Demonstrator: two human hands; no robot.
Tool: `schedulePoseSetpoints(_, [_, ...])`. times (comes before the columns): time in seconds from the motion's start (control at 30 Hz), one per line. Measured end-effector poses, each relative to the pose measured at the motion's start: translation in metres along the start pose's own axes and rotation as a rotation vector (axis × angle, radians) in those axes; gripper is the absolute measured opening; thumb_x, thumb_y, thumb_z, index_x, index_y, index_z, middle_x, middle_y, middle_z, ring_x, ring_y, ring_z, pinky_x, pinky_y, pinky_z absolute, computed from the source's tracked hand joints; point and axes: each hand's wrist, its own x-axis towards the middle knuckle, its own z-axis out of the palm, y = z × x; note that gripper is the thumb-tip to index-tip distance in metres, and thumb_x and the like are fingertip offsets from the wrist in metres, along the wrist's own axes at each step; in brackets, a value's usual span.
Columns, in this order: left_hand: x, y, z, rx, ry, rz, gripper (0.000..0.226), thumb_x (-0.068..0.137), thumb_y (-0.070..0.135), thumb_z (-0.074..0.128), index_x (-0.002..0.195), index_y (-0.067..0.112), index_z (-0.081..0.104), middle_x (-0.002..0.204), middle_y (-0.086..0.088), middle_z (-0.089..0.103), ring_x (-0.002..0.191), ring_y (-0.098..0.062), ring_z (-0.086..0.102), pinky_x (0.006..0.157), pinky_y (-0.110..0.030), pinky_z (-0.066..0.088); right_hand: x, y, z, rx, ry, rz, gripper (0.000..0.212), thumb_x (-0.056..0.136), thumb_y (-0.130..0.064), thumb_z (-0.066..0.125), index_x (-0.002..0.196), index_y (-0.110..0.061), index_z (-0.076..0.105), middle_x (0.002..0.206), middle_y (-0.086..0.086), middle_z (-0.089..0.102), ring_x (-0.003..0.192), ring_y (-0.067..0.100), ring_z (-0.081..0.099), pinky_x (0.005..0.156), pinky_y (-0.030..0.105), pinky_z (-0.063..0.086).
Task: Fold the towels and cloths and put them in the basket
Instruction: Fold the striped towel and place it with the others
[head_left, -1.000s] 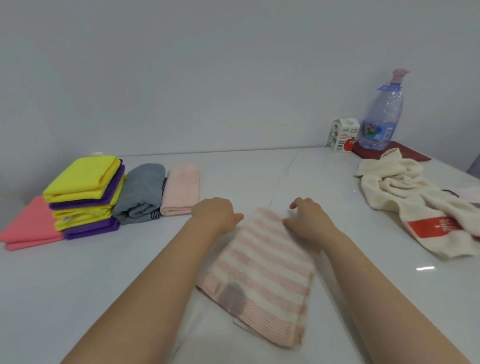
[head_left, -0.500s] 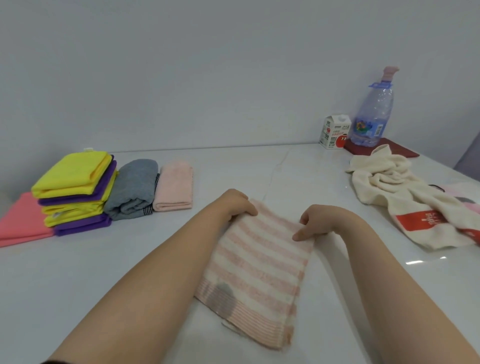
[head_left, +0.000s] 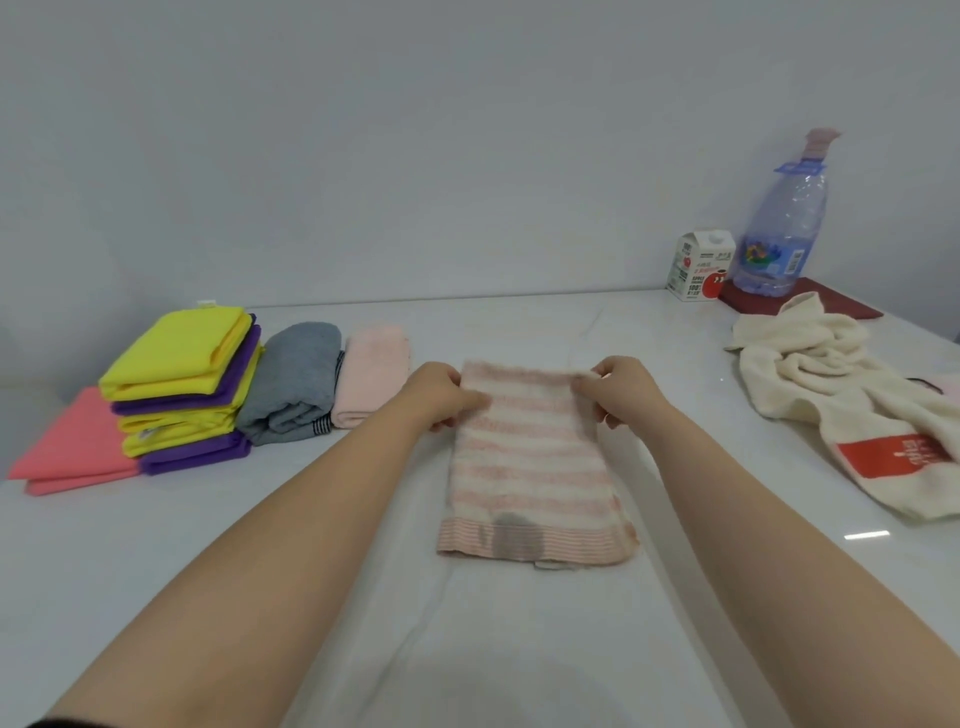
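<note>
a plain pale grey wall (head_left: 415, 130) backs a glossy white table (head_left: 156, 571), and no basket shows anywhere in view. at the far left lies a flat folded coral-pink cloth (head_left: 67, 452), with a stack of folded yellow and purple microfibre cloths (head_left: 176, 374) partly on top of it. just beside that are a folded grey towel (head_left: 291, 379) and a folded pale pink towel (head_left: 371, 374).

in the middle, the left hand (head_left: 441, 397) pinches the far left corner of a pink-and-white striped terry towel (head_left: 530, 467), and the right hand (head_left: 618, 387) pinches its far right corner. the towel lies flat as a narrow strip, its banded hem nearest the person.

the next fold looks like the risky part. the cloth is limp and the table slick, so pulling the far edge toward the hem could drag the whole strip along instead of doubling it. if one hand leads, the edges will land askew. the layers under the pinch may also slip apart (a small tag already pokes out past the hem).

far right, a small white juice carton (head_left: 698, 265) seems to read "apple" and "100%" beside a red apple picture; its finer print is illegible. a large clear plastic water bottle (head_left: 779, 228) stands on a dark red mat (head_left: 831, 306), and its blue label is too blurred to read. nearer lies a crumpled cream towel (head_left: 841, 395), not yet folded, and the pale lettering on its red patch (head_left: 893, 452) cannot be made out.
</note>
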Motion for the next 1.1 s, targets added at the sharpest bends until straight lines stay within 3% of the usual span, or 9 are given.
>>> schedulePoseSetpoints(0.07, [-0.005,-0.007,0.006,0.032,-0.074,-0.042,0.023,0.078,0.022,0.077,0.083,0.016,0.055,0.067,-0.006,0.056,0.053,-0.017,0.048,0.049,-0.022,0.038,0.002,0.011,0.003,0.039,-0.055,0.065,0.026,0.086,-0.023,0.065,0.073,-0.008,0.049,0.053,0.011,0.052,0.042,0.019,0.041,0.041,0.021,0.033])
schedulePoseSetpoints(0.17, [-0.006,-0.014,0.011,-0.013,-0.067,-0.065,0.031,0.076,0.013,0.077,0.101,0.014,0.058,0.065,-0.005,0.055,0.05,-0.014,0.046,0.044,-0.022,0.035,0.005,0.022,-0.002,0.084,-0.155,0.203,0.032,0.082,-0.034,0.071,0.077,-0.008,0.053,0.061,0.011,0.051,0.046,0.02,0.04,0.048,0.025,0.032])
schedulePoseSetpoints(0.3, [-0.002,-0.017,0.013,-0.052,-0.067,-0.128,0.021,0.076,0.007,0.076,0.092,0.0,0.064,0.061,-0.008,0.052,0.045,-0.016,0.042,0.042,-0.022,0.033,-0.001,0.023,-0.015,0.141,-0.352,0.356,0.026,0.085,-0.027,0.07,0.084,-0.006,0.054,0.064,0.006,0.05,0.043,0.013,0.031,0.041,0.021,0.024])
schedulePoseSetpoints(0.43, [-0.001,-0.015,0.01,-0.054,-0.117,-0.207,0.017,0.081,0.009,0.072,0.077,0.004,0.056,0.052,-0.008,0.046,0.039,-0.015,0.036,0.037,-0.017,0.028,-0.012,0.019,-0.021,0.09,-0.525,0.348,0.019,0.086,-0.013,0.068,0.073,-0.005,0.057,0.05,0.002,0.047,0.039,0.011,0.032,0.037,0.019,0.024])
schedulePoseSetpoints(0.63, [0.0,-0.01,-0.003,-0.168,-0.169,-0.288,0.01,0.086,0.003,0.065,0.078,0.002,0.058,0.044,-0.004,0.058,0.037,-0.009,0.049,0.037,-0.016,0.039,-0.008,0.024,-0.011,0.294,-0.395,0.445,0.004,0.085,0.0,0.062,0.083,-0.003,0.06,0.059,0.004,0.054,0.033,0.005,0.043,0.031,0.014,0.034])
schedulePoseSetpoints(0.7, [-0.002,-0.007,-0.006,-0.249,-0.188,-0.31,0.007,0.089,-0.002,0.059,0.083,-0.001,0.055,0.045,-0.007,0.062,0.035,-0.008,0.056,0.039,-0.013,0.046,-0.007,0.024,-0.006,0.385,-0.36,0.507,0.006,0.088,0.0,0.059,0.082,-0.002,0.058,0.051,0.004,0.058,0.033,0.005,0.048,0.03,0.013,0.037])
schedulePoseSetpoints(0.87, [-0.001,-0.005,-0.006,-0.326,-0.102,-0.249,0.013,0.089,-0.006,0.055,0.086,0.005,0.049,0.049,-0.005,0.064,0.05,-0.016,0.067,0.058,-0.024,0.055,-0.012,0.019,0.0,0.694,-0.292,0.526,0.004,0.093,0.007,0.048,0.092,0.007,0.052,0.062,0.016,0.068,0.053,0.017,0.069,0.045,0.018,0.054])
schedulePoseSetpoints(1.0, [0.003,-0.014,-0.003,-0.332,-0.005,-0.122,0.017,0.084,-0.01,0.058,0.081,0.005,0.051,0.088,-0.016,0.059,0.082,-0.033,0.071,0.085,-0.042,0.056,-0.012,0.023,0.003,0.706,-0.224,0.383,0.008,0.092,0.01,0.048,0.098,0.004,0.05,0.086,0.021,0.064,0.075,0.022,0.07,0.062,0.025,0.058])
schedulePoseSetpoints(1.1, [0.001,-0.013,0.002,-0.394,0.062,-0.065,0.012,0.09,-0.008,0.053,0.098,0.001,0.054,0.093,-0.02,0.063,0.071,-0.024,0.072,0.065,-0.026,0.058,-0.009,0.027,0.004,0.73,-0.173,0.259,0.011,0.091,0.01,0.051,0.089,0.0,0.05,0.087,0.021,0.063,0.076,0.023,0.071,0.061,0.024,0.059])
